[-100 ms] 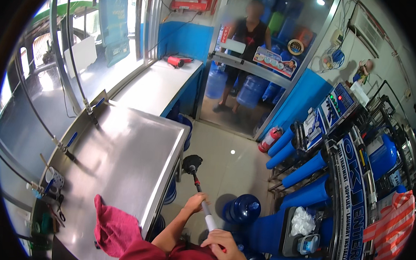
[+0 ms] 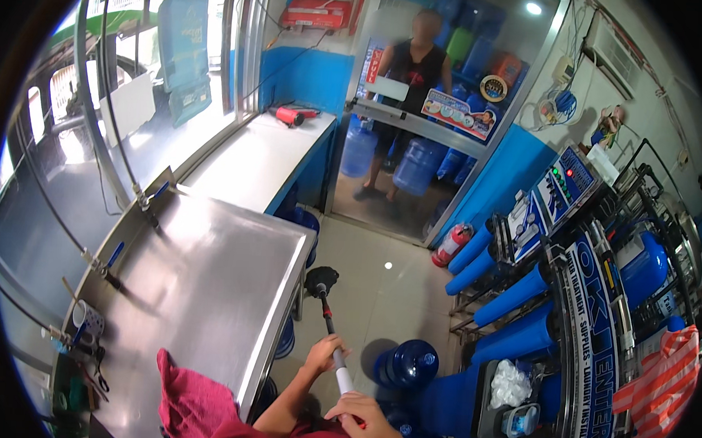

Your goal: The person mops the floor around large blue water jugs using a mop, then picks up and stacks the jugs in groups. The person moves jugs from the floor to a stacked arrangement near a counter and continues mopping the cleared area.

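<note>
I observe the left fingers (image 2: 332,349) and right fingers (image 2: 352,408) grasping a long-handled black brush (image 2: 328,316); rightward, a large-lettered panel (image 2: 594,339); ahead, a printed door sticker (image 2: 459,114).

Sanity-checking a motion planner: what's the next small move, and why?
Probably ease the black head of the pole slightly right: in view it sits close to the steel table, with pale floor rightward. Left hand and right hand both grip the pole.
</note>
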Available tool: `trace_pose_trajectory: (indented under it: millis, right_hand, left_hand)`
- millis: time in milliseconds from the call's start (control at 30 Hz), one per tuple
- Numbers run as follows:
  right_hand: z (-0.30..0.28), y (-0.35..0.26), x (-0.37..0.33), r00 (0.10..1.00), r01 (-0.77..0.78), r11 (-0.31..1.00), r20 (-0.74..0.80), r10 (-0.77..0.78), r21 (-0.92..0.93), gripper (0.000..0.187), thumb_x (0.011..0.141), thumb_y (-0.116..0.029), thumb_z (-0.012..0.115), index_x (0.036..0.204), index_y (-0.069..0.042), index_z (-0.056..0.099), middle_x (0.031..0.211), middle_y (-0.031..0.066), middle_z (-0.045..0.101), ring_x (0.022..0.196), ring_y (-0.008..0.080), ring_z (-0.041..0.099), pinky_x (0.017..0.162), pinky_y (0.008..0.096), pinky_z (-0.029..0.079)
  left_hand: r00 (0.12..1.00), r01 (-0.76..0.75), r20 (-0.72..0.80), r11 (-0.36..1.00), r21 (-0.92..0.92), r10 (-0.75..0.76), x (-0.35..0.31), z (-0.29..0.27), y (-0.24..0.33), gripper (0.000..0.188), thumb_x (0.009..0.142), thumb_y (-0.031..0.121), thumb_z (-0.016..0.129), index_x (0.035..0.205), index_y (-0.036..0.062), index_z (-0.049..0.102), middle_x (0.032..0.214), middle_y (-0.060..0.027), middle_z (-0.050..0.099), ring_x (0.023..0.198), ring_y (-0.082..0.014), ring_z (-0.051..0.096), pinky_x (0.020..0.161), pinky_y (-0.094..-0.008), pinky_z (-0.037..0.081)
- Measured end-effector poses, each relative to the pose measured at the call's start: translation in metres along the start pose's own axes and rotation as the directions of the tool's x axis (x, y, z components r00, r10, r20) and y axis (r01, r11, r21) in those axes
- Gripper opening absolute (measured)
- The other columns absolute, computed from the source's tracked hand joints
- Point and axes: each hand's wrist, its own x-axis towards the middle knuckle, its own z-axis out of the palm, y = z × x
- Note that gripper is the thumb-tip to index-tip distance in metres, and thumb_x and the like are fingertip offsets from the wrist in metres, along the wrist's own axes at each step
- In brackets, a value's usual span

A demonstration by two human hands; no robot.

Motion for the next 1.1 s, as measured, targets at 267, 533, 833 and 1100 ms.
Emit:
trace_pose_trajectory:
  millis: [267,533,833,1100]
  right_hand:
    - [-0.026,0.017,0.1,0.977,0.139,0.988,0.153,-0.148,0.066,0.025,0.082,-0.009,0.069,0.105,-0.006,0.065,0.079,0.0084,0.057,0.075,0.0256,0.056,0.072,0.036,0.046]
    - [-0.086,0.086,0.247,0.913,0.276,0.948,0.266,-0.311,0.161,0.036,0.085,-0.013,0.067,0.119,-0.008,0.058,0.101,0.012,0.061,0.095,0.0303,0.06,0.084,0.041,0.043]
    - [-0.144,0.211,0.375,0.948,0.299,0.937,0.059,-0.313,0.18,0.037,0.078,0.001,0.064,0.113,-0.006,0.052,0.103,0.0124,0.059,0.102,0.0316,0.057,0.09,0.0417,0.042]
    - [-0.211,0.247,0.451,0.91,0.113,0.938,0.345,-0.23,0.329,0.032,0.081,-0.005,0.066,0.11,-0.006,0.052,0.098,0.0097,0.061,0.093,0.032,0.062,0.082,0.0413,0.046]
  left_hand:
    - [0.945,-0.062,-0.324,0.996,-0.066,0.037,0.051,-0.059,0.034,0.026,0.081,0.008,0.07,0.065,0.0024,0.05,0.061,-0.0139,0.049,0.058,-0.0338,0.05,0.055,-0.0402,0.042]
    - [0.796,-0.055,-0.603,0.998,0.015,0.053,0.163,-0.085,-0.016,0.029,0.086,0.012,0.063,0.063,0.001,0.05,0.057,-0.0132,0.046,0.05,-0.0268,0.045,0.05,-0.0383,0.033]
    - [0.754,0.163,-0.641,0.986,-0.031,-0.145,0.3,-0.106,-0.069,0.02,0.086,0.016,0.065,0.078,0.0006,0.055,0.069,-0.0137,0.053,0.062,-0.0266,0.052,0.058,-0.0379,0.04]
    - [0.708,0.265,-0.657,0.96,-0.093,-0.259,0.371,-0.096,-0.08,0.022,0.086,0.02,0.066,0.091,0.0003,0.059,0.079,-0.0142,0.059,0.073,-0.0265,0.058,0.065,-0.0376,0.046]
